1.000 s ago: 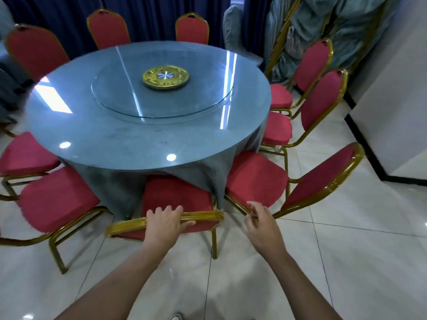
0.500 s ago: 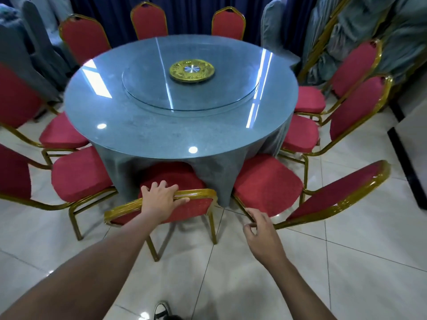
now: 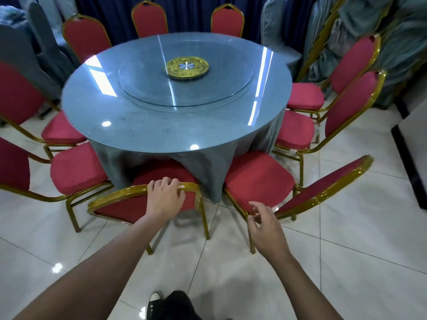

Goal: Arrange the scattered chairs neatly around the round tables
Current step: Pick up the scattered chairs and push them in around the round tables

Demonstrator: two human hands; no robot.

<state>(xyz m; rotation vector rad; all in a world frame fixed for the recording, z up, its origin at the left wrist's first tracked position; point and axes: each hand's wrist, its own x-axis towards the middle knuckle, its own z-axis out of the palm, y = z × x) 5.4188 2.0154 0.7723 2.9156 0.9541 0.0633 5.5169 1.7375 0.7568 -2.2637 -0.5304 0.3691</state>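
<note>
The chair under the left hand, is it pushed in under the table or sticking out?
Pushed in. The chair's seat front disappears under the tablecloth, while the left hand grips its gold top rail.

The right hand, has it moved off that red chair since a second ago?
Yes. The right hand gripped the gold-framed red chair's rear corner; now it hovers open, drawn slightly back.

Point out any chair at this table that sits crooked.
The chair by the right hand stands out: the near-right chair is angled, its backrest swung out to the right rather than facing the round table. The chair under the left hand looks square.
</note>
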